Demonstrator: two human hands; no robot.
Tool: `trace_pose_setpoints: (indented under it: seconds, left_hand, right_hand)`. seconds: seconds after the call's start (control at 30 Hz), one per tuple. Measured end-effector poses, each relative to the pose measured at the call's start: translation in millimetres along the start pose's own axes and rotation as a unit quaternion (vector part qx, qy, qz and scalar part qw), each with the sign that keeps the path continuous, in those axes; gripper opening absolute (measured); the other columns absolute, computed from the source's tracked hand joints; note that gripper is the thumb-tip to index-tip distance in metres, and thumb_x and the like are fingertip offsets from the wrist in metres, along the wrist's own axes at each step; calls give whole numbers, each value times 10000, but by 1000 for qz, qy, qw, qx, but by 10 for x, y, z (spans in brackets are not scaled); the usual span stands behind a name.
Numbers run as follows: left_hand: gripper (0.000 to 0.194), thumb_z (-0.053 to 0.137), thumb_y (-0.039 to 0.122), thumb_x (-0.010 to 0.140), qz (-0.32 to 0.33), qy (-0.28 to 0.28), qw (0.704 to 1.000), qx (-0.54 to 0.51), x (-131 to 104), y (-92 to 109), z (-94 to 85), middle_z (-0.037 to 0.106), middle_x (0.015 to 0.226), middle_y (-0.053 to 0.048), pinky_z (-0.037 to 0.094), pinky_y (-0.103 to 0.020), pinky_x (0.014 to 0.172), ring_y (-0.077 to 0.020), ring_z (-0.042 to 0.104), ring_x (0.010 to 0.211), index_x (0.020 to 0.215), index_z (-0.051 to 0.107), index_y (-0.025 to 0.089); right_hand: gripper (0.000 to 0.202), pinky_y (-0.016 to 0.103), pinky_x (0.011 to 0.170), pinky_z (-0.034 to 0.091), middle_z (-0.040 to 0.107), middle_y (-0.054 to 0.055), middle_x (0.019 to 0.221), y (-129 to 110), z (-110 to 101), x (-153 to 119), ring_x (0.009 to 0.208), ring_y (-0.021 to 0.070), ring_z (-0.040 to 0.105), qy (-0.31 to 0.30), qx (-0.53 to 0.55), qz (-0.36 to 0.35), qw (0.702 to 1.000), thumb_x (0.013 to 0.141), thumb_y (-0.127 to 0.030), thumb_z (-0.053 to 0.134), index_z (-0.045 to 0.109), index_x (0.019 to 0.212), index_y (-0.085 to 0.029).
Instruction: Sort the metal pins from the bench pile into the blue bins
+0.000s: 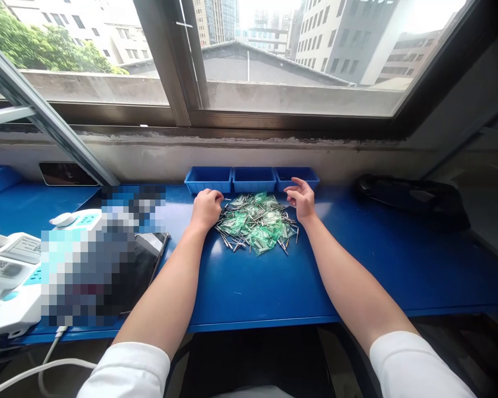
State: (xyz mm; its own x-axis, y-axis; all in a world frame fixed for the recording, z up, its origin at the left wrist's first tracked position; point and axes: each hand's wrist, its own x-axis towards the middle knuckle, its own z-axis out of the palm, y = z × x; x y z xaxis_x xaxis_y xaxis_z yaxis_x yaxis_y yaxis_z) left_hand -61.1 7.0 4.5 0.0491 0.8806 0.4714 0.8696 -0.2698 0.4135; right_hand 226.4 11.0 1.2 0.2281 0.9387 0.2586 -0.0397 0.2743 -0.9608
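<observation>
A pile of thin metal pins [237, 243] lies on the blue table, mixed with small green-tinted clear plastic bags [262, 239]. My left hand [206, 210] is at the pile's left edge, its fingers curled and pressed together. A thin light piece shows by those fingertips, but I cannot tell whether they hold it. Over the pile's right edge, my right hand [302, 201] has its fingers bent and apart, in front of the right blue bin [314, 180]. Nothing shows clearly in its grasp.
Two more blue bins, the left bin [209, 189] and the middle bin [254, 188], stand in the row by the wall. Power strips [25, 260] with plugs and a blurred patch lie left. A dark bag-like object [410, 202] rests at the right. The table's front edge [265, 322] is near me.
</observation>
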Motion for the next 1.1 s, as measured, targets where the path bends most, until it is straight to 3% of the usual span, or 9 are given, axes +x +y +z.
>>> trace_pose_setpoints:
  seconds: [0.17,0.3,0.4,0.6,0.77,0.87,1.0,1.1]
  left_hand:
    - [241,440,274,883,61,7,995,-73,-37,324,-54,641,877,-80,432,-343,848,-218,562,888,855,655,170]
    - [271,422,291,909,91,14,990,-104,-106,608,-27,638,834,-74,433,-333,820,-205,559,847,831,649,163]
    - [273,434,298,910,111,6,986,-128,-158,723,2,639,810,-65,437,-321,807,-198,564,841,815,655,168]
    - [303,452,324,907,92,-5,985,-147,-201,747,10,649,770,-60,454,-317,791,-191,583,815,785,684,171]
    - [257,499,325,885,102,2,964,-246,-210,747,17,664,925,-61,489,-277,763,-164,611,839,956,705,189]
    - [226,522,287,863,103,-7,960,-260,-211,748,40,668,879,-50,501,-273,748,-160,618,808,924,720,199]
    - [224,519,278,857,82,6,968,-238,-212,741,71,669,842,-42,501,-274,749,-156,616,778,874,726,198]
    - [225,523,287,859,84,8,968,-238,-218,752,78,670,847,-42,496,-262,745,-149,613,772,880,725,190]
  right_hand:
    - [363,296,607,448,630,16,732,-130,185,-181,640,144,543,-28,-131,-94,987,687,-354,639,614,1007,-185]
    - [360,285,576,435,670,16,781,-300,373,-395,582,123,513,-166,-178,-137,960,747,-405,632,641,1053,-216]
    - [279,284,579,436,675,25,758,-348,470,-489,603,135,546,-191,-170,-134,957,772,-440,617,687,919,-213]
    - [304,277,553,408,662,15,655,-322,471,-482,570,136,537,-183,-191,-125,956,790,-477,594,703,741,-198]
    - [343,271,513,378,652,13,609,-337,439,-462,521,127,511,-170,-206,-114,957,809,-476,561,690,664,-192]
    - [331,274,498,381,656,19,617,-334,438,-455,512,130,517,-170,-190,-97,962,797,-484,574,694,694,-193]
    - [313,290,561,460,686,31,705,-328,444,-445,632,174,616,-170,-107,-72,977,727,-479,662,687,872,-203]
    - [287,306,614,493,693,34,728,-343,437,-441,686,187,639,-180,-62,-56,980,690,-459,698,680,813,-200]
